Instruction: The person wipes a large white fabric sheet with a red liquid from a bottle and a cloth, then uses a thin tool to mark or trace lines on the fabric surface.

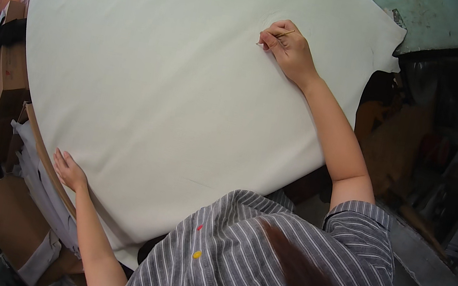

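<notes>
A large off-white, leather-like sheet [147, 86] spreads out before me, with an uneven edge at the upper right and soft wrinkles across it. In its upper right part, my right hand [287, 48] is closed round a thin yellowish pencil [285, 33], whose tip points down and left at the sheet. Faint dark lines show near that hand, and another short line lies nearer to me. At the sheet's lower left edge, my left hand [70, 170] rests flat with its fingers stretched out, holding nothing.
Cardboard boxes [13, 74] are stacked along the left, with pale folded material [44, 184] beside the sheet's edge. A greenish surface [440, 24] shows at the upper right. Dark clutter lies below it on the right, beyond my right arm.
</notes>
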`<state>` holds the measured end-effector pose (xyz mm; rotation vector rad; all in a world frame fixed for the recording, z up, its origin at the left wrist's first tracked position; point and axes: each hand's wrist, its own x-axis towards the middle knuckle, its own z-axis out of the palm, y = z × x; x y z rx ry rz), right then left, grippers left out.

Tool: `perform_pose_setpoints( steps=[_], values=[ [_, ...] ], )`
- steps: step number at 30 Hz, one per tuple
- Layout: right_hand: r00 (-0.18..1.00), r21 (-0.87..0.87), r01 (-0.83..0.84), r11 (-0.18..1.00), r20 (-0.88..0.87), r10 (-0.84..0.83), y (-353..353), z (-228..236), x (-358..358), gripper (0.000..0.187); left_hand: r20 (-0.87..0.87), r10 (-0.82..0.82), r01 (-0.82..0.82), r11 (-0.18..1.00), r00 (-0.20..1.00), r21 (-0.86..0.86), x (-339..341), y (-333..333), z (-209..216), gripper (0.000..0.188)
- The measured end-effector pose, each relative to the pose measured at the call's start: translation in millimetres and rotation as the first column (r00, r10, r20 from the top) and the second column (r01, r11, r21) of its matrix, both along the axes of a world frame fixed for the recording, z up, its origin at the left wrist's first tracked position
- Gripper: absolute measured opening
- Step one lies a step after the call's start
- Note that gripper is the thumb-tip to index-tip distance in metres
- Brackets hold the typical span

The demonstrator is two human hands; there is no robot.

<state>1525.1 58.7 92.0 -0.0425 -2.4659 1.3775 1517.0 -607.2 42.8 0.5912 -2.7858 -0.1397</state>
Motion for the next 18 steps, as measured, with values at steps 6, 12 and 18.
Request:
perform_pose_setpoints(
  steps=[6,12,18],
  values=[
    [1.000,0.036,0.030,0.999,-0.004,-0.030,16,4,40,0.029,0.001,-0.001,0.001,1.000,1.000,-0.001,1,2,1,0.052],
    [0.984,-0.171,0.178,0.969,0.020,-0.178,27,2,39,0.031,-0.011,-0.013,0.013,1.000,1.000,0.016,0,5,1,0.052],
    [0.995,-0.039,0.098,0.994,0.003,-0.098,23,6,18,0.034,0.007,0.007,-0.007,1.000,1.000,-0.012,0,7,4,0.052]
  ],
)
